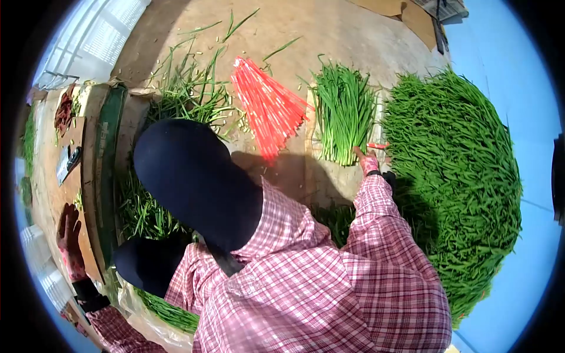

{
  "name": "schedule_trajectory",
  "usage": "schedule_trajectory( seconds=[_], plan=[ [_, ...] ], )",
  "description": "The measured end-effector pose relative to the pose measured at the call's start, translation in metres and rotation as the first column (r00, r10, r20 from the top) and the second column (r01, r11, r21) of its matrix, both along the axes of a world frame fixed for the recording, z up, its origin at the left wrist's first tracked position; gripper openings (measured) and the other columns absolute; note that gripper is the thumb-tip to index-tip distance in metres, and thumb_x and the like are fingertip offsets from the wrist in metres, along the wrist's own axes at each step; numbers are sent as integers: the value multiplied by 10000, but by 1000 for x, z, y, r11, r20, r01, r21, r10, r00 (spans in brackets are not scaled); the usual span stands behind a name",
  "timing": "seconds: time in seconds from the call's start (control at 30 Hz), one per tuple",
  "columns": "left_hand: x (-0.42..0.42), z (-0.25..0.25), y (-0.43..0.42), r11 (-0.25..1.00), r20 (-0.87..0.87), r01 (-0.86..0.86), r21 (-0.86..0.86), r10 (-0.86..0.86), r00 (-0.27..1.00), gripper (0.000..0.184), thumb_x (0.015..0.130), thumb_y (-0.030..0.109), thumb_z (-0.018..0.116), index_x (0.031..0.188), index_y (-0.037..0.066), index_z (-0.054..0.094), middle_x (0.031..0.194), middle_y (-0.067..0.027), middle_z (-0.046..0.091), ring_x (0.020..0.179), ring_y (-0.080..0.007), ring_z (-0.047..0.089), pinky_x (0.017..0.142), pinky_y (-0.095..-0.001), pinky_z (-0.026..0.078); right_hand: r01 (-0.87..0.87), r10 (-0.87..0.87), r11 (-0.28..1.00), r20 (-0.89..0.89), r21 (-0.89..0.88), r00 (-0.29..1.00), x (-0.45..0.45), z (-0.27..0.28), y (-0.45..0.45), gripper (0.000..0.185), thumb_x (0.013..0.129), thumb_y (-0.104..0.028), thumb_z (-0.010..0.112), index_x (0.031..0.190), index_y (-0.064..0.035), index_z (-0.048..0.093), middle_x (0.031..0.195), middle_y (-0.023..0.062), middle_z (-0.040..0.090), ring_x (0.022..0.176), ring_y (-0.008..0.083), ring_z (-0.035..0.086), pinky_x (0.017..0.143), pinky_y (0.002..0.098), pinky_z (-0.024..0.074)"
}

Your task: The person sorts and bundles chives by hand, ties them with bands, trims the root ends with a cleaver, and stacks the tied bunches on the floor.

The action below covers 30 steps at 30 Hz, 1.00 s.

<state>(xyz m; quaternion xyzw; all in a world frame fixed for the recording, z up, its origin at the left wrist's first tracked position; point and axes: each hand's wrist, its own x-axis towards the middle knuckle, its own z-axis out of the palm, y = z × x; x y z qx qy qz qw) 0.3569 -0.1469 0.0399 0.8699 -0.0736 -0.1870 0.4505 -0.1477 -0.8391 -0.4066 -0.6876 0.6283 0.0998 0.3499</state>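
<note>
My right hand (368, 162) is at the lower end of a bunch of green garlic chives (343, 112), its visible fingers stretched toward the pale stem ends. Just above this hand, a short red strip (378, 145) shows beside the bunch; whether it passes under the stems is hidden. At the far left, my left hand (69, 235) is open with fingers spread, holding nothing, beside a wooden board (82, 206). On that board lies a knife (69, 163) with a black handle. Between my knees and the bunch, a fan of red-and-white tie strips (268, 106) rests on the ground.
A large heap of green leaves (459, 176) rises along the right. Loose leaves (194, 88) are scattered at upper left, near my dark-clad knee (188, 170). A green-sided block (109, 170) stands beside the board. Cardboard (406, 17) lies at the top right.
</note>
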Motion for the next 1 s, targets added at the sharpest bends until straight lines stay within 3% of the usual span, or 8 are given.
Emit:
schedule_trajectory(
  seconds=[0.33,0.43,0.47,0.57,0.7,0.73,0.97,1.0],
  plan=[
    [2,-1,-74,1000,-39,2,-11,-3,999,497,990,276,511,1383,-21,447,1373,-151,511,1241,-232,525,1049,-349,412,108,-133,980,-145,-166,980,59,-9,42,816,718,-491,765,1322,-22,479,1249,210,597,1175,367,552,971,411,448],
    [-1,11,-73,998,-47,64,25,-63,997,483,962,246,535,1358,-27,479,1319,-141,555,1232,-214,531,1039,-313,402,-207,155,965,-288,-160,945,32,1,22,712,805,-493,604,1328,-25,487,1275,176,590,1208,324,519,1011,452,392],
    [-25,22,-85,869,407,466,168,-492,770,481,946,247,568,1343,-15,500,1277,-133,583,1221,-200,532,1037,-309,399,-373,302,917,-368,-141,880,27,12,11,685,833,-494,551,1330,-25,489,1284,164,588,1219,310,508,1025,465,373],
    [-13,28,-62,983,-42,0,-185,-8,999,508,937,299,604,1322,-21,516,1306,-152,561,1206,-220,524,1041,-338,392,-672,533,730,-512,-124,673,30,56,-16,635,920,-496,390,1335,-28,497,1311,130,582,1252,268,475,1065,505,317],
    [-14,42,-46,993,135,-62,-99,75,988,385,960,207,586,1278,-10,564,1225,-106,625,1113,-163,583,968,-291,455,-423,441,894,463,-147,769,127,53,-9,216,866,-221,639,876,-8,609,629,26,518,582,170,485,560,312,414],
    [-17,40,-38,990,145,-73,-123,91,985,373,965,190,580,1281,-8,565,1211,-99,633,1102,-152,589,955,-280,461,-388,226,894,520,226,824,146,29,-25,202,865,-192,650,947,-8,643,715,28,598,617,116,508,574,272,431],
    [-33,31,35,976,152,-210,-53,215,965,397,949,210,602,1282,-2,565,1192,-93,647,1064,-142,602,932,-297,482,-817,738,522,610,-244,289,417,281,181,266,892,-116,652,1118,25,648,1030,135,692,938,188,649,839,310,512],
    [-31,5,63,983,515,-8,181,-88,852,392,940,229,617,1261,7,586,1179,-94,657,1064,-146,608,934,-308,486,-835,763,440,627,-329,155,454,295,202,263,890,-104,654,1120,23,646,1045,134,689,943,187,649,839,312,514]
  ],
)
